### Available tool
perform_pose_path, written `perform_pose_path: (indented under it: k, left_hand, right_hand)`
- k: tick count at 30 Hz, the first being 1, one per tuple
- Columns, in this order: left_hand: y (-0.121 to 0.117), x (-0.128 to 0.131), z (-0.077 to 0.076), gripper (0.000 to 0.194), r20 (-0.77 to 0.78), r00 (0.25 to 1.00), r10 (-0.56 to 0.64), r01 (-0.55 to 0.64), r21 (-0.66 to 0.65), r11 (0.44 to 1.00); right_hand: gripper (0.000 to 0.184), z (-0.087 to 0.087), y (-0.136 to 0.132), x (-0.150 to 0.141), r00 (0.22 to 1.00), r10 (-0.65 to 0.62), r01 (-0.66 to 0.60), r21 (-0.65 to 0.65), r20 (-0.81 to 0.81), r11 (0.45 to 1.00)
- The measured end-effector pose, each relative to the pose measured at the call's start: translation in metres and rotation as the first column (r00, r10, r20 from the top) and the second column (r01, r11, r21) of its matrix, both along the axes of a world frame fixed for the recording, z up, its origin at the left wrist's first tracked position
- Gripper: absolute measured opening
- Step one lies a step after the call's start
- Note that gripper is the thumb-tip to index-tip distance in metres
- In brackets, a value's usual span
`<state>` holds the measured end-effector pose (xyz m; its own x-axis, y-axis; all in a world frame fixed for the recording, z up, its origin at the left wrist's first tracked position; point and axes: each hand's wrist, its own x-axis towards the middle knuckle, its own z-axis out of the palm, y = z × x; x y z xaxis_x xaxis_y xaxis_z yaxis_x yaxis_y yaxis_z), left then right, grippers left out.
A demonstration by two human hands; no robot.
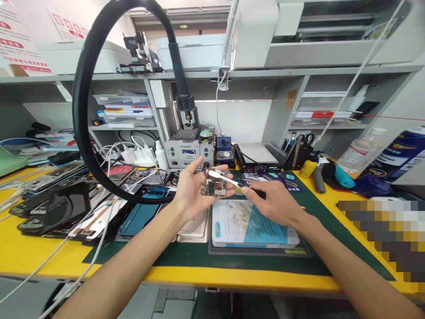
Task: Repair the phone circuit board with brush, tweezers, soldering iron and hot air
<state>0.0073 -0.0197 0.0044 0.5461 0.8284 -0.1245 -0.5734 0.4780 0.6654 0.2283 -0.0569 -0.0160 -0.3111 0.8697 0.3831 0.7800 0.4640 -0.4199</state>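
Note:
My left hand (pixel 191 188) holds a small circuit board (pixel 215 182) up above the green mat, fingers curled round its left edge. My right hand (pixel 274 201) pinches a thin white brush (pixel 227 178), and the brush's tip rests on the top of the board. Both hands hover over a white and blue phone-sized panel (pixel 252 223) lying on the mat.
A black hose loops over the left side (pixel 81 102). A soldering station (pixel 189 153) and a hot plate (pixel 257 155) stand at the back. Opened phones and parts (pixel 66 208) crowd the yellow bench (pixel 26 252) at left. A water bottle (pixel 361 153) and tool holder (pixel 299 150) stand at right.

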Motion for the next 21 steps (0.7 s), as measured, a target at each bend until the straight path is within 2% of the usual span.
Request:
perform_pose_path:
  k: [16, 21]
  left_hand:
    - [-0.004, 0.005, 0.004, 0.058, -0.043, 0.998, 0.055, -0.058, -0.072, 0.996]
    - [-0.004, 0.007, 0.005, 0.049, -0.063, 0.994, 0.094, -0.101, -0.112, 0.989]
  right_hand:
    - [0.045, -0.001, -0.001, -0.006, 0.997, -0.070, 0.070, 0.008, -0.028, 0.998]
    - [0.041, -0.003, -0.002, -0.010, 0.995, -0.095, 0.095, 0.012, -0.030, 0.995]
